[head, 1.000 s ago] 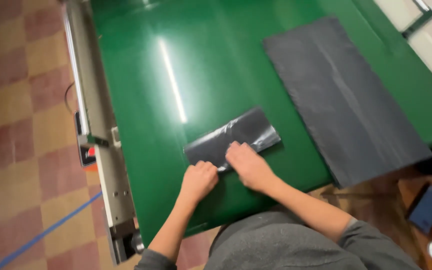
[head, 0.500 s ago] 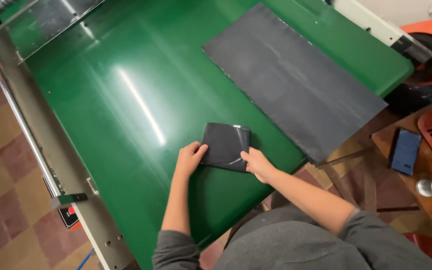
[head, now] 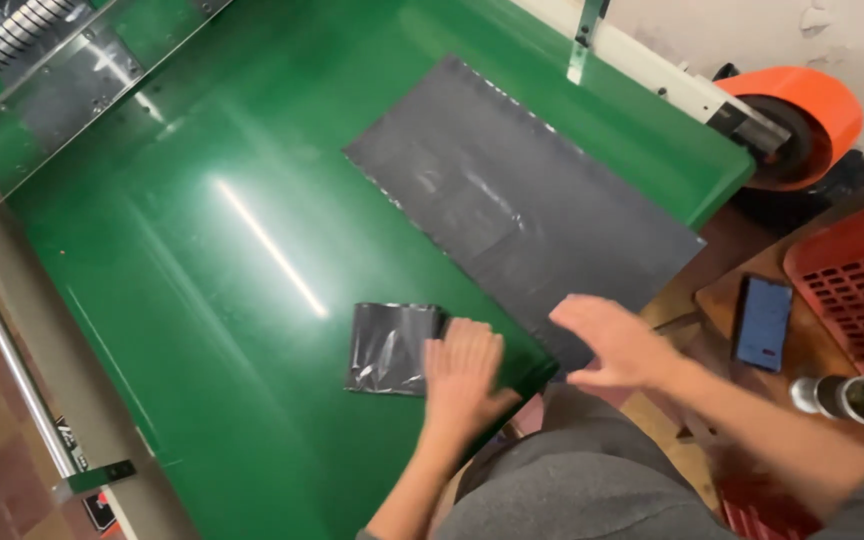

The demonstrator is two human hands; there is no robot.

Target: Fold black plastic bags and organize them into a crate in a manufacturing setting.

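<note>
Your left hand (head: pixel 464 372) lies flat, fingers together and extended, pressing the right edge of the folded dark grey plastic bag (head: pixel 390 348), a small glossy, crinkled square near the front edge of the green table (head: pixel 202 300). Your right hand (head: pixel 617 342) hovers open and blurred, fingers spread, gripping nothing, over the near corner of the flat dark grey plastic sheet (head: pixel 522 200), a long matte rectangle lying diagonally just beyond the folded bag. To your right, a dark phone (head: pixel 763 322) rests on a wooden surface beside a red perforated crate (head: pixel 857 275) and a small metal cup (head: pixel 857 398). Farther off, an orange roll (head: pixel 814 110) sits at the table's far corner.
</note>
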